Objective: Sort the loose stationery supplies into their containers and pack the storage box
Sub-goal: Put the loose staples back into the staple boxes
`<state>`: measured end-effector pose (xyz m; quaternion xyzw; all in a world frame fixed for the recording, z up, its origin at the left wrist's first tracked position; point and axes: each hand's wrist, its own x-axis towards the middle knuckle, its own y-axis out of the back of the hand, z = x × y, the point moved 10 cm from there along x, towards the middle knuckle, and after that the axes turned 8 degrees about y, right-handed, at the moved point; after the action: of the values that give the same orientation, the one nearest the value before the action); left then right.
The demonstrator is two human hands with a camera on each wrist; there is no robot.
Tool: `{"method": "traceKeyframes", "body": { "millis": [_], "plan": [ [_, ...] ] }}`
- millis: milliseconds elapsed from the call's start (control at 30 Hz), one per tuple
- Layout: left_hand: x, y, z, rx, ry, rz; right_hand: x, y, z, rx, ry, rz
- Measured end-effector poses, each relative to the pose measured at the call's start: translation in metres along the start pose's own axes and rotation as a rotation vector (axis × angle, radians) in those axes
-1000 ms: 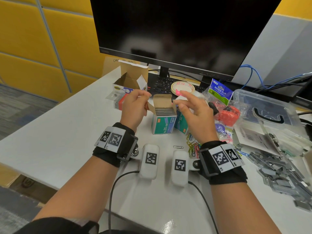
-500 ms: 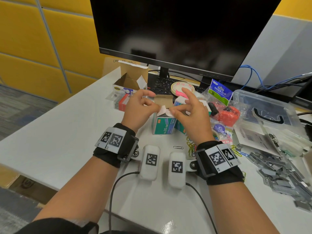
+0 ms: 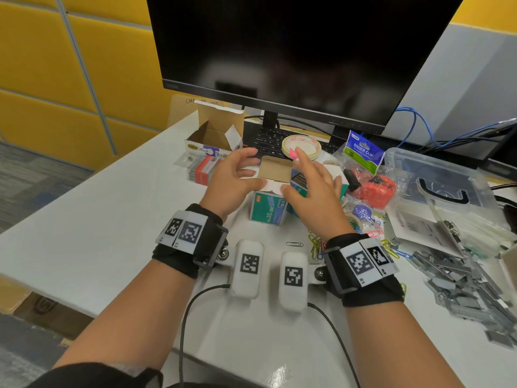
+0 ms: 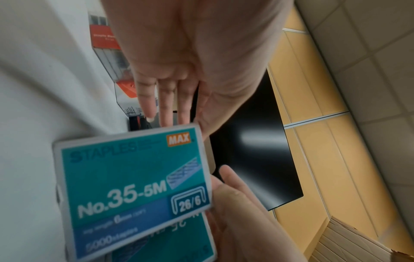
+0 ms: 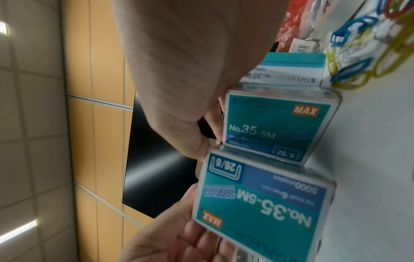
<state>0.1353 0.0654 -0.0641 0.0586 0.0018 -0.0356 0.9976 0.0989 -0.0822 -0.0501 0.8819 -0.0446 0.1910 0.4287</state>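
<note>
Fingers of both my left hand [image 3: 229, 180] and right hand [image 3: 313, 189] are spread loose, grasping nothing, palms flanking the staple box [image 3: 268, 208] standing on the counter [image 3: 92, 219]. I judge I'm closing it; next, press down the upright brown flap [image 3: 275, 170].

Near-left desk [image 3: 92, 236]: bare white surface, open to a hand from the left edge.
Middle: the staple box [image 3: 267, 210] stands upright with its cardboard flap [image 3: 275, 170] raised; a second staple box [image 5: 272, 129] sits just beside it on the right.
Behind: open carton [image 3: 215, 135], tape roll [image 3: 302, 145] and monitor [image 3: 293, 51] close the far side.
Right: paper clips [image 3: 317, 243], binder clip bag [image 3: 363, 151], clear storage box [image 3: 439, 180] and loose staples [image 3: 464, 281] crowd the desk.
</note>
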Motion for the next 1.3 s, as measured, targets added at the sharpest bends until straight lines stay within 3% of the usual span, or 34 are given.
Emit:
{"method": "traceKeyframes", "body": {
  "millis": [133, 367, 667, 933, 1300],
  "plan": [
    [-0.001, 0.001, 0.003, -0.021, -0.025, -0.014, 0.0, 0.013, -0.007, 0.102, 0.068, 0.136],
    [-0.001, 0.003, 0.004, 0.033, -0.064, 0.017, -0.001, 0.024, -0.013, 0.246, 0.154, 0.251],
    [-0.007, 0.0, 0.003, -0.058, 0.01, -0.047, -0.001, 0.024, -0.013, 0.157, 0.193, 0.262],
    [-0.004, 0.004, 0.002, -0.012, -0.002, 0.0, -0.001, 0.024, -0.012, 0.159, 0.193, 0.257],
    [-0.001, 0.001, 0.0, -0.005, -0.034, -0.029, 0.001, 0.017, -0.007, 0.125, 0.135, 0.147]
  ]
}}
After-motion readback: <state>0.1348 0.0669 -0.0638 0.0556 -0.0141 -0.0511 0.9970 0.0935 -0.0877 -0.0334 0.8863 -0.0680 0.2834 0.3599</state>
